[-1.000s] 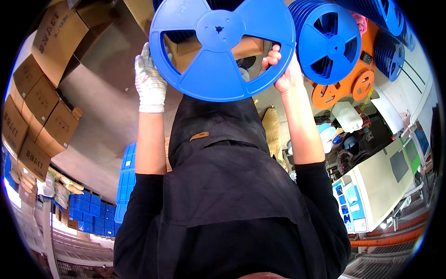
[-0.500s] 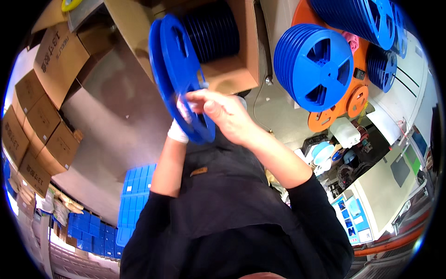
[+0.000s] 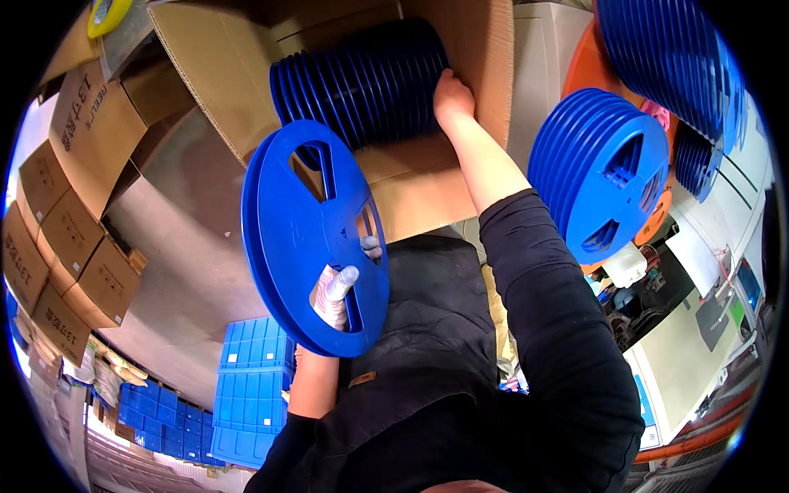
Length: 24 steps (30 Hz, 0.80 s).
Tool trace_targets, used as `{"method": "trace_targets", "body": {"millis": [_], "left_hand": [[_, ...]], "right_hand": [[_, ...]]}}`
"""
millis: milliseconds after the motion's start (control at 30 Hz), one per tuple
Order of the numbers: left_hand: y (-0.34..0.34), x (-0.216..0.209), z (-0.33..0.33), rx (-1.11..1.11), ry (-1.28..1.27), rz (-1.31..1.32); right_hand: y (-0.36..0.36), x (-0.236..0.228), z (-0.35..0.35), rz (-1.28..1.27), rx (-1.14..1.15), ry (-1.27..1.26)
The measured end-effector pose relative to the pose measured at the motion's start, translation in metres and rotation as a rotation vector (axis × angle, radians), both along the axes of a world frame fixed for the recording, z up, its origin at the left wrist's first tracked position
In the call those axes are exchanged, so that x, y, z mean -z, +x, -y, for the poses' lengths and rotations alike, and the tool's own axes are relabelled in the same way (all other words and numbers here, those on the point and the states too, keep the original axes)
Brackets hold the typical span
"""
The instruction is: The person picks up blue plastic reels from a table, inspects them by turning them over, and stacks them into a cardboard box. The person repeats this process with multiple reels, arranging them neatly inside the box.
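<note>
My left hand [image 3: 331, 300], in a pale glove, grips a blue plastic reel [image 3: 300, 214] through its cut-out openings. The reel is tilted, its broad face toward me, in front of an open cardboard box [image 3: 209, 74]. Inside the box a row of dark blue reels [image 3: 362, 82] stands on edge, packed side by side. My right hand [image 3: 454, 100], bare, reaches into the box and touches the right end of this row. Its fingers are largely hidden there, so their grip cannot be made out.
A stack of blue reels [image 3: 608, 185] stands at the right, with more blue reels [image 3: 670, 66] behind it. Orange reels [image 3: 655, 218] lie beneath them. Blue crates [image 3: 251, 403] sit at the lower left. Stacked cardboard cartons [image 3: 74, 226] line the far left.
My right hand has left the held reel and moved into the box. The left hand has lowered the reel and turned its face toward me. More of the boxed row now shows.
</note>
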<state>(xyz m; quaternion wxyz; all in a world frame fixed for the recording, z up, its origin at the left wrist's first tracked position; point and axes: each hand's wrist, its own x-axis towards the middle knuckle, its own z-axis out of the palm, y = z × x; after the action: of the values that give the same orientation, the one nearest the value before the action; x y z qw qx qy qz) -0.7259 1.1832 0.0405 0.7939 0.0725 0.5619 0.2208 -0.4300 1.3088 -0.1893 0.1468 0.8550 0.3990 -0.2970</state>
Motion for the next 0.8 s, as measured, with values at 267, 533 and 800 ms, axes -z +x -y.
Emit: {"method": "trace_targets", "body": {"millis": [267, 533, 800], "left_hand": [[0.001, -0.007, -0.006, -0.052, -0.039, 0.015], [0.002, -0.017, -0.003, -0.113, -0.102, 0.026], [0.004, -0.024, 0.007, -0.056, -0.030, -0.047]], "right_hand": [[0.004, 0.021, 0.002, 0.053, -0.033, 0.039], [0.006, 0.028, -0.004, 0.050, -0.117, 0.010], [0.001, -0.001, 0.006, 0.036, -0.203, 0.064]]}}
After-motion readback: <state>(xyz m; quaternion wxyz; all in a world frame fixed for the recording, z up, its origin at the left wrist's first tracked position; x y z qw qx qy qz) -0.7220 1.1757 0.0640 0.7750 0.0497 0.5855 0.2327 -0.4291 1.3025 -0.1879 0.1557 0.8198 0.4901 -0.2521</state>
